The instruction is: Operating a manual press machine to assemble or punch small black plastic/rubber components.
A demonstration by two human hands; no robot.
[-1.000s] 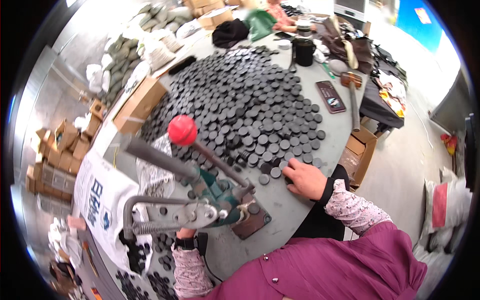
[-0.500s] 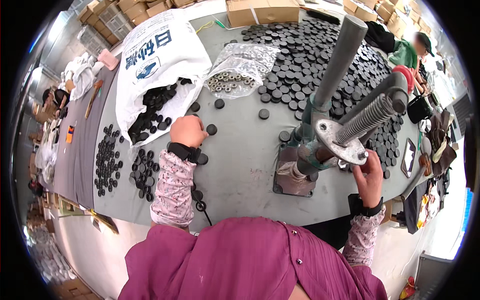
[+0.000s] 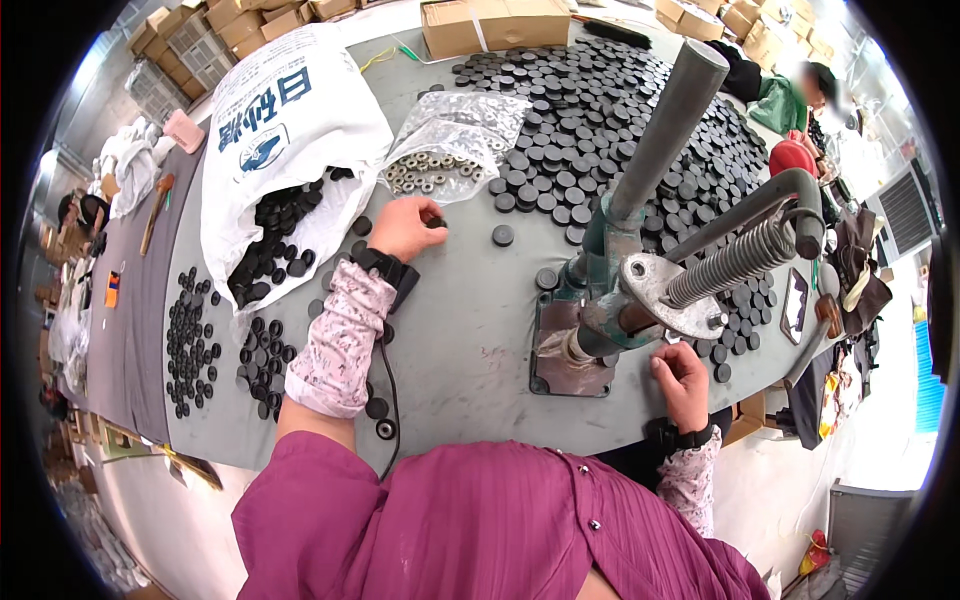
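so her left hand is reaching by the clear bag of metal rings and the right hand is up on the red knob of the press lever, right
Not quite. In the head view the right hand rests low on the table edge beside the press base, not on the red knob. The left hand is by the clear bag.

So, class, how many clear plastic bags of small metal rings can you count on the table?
1. The clear plastic bag lies open beside the white sack, just beyond the left hand. Others could be hidden under the sack or the black discs.
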